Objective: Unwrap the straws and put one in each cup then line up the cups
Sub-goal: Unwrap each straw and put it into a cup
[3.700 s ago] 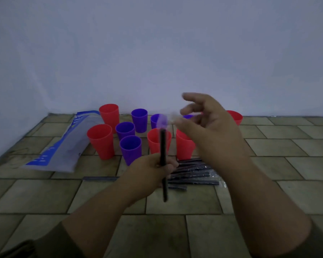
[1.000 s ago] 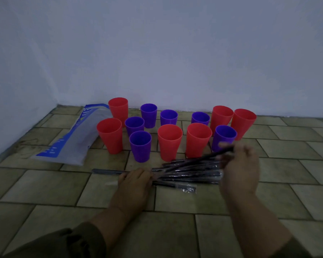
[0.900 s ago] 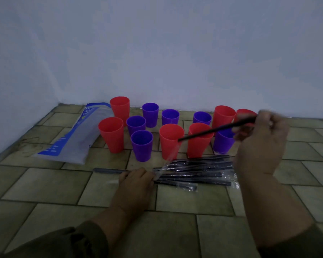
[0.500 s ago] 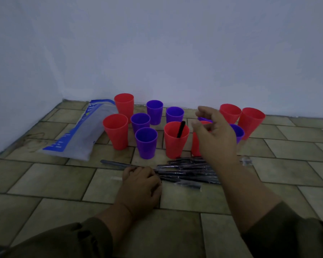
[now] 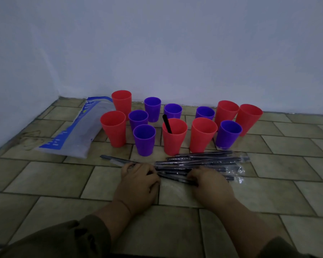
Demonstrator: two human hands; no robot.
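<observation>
Several red and purple cups stand in a loose cluster on the tiled floor near the wall. One front red cup (image 5: 173,138) holds an unwrapped black straw (image 5: 167,125) that leans left. A pile of wrapped black straws (image 5: 203,162) lies in front of the cups. My left hand (image 5: 138,181) rests on the floor with its fingers lying over the left ends of the straws. My right hand (image 5: 211,183) is at the near edge of the pile, fingers curled over a wrapped straw (image 5: 175,178).
A grey and blue plastic bag (image 5: 75,133) lies flat at the left of the cups. One wrapped straw (image 5: 116,159) sticks out to the left of the pile. The white wall runs close behind the cups and along the left.
My right hand pulled a straw from its wrapper, dropped it into the front red cup, then came down to the pile. My left hand stayed low at the straws' left ends.
</observation>
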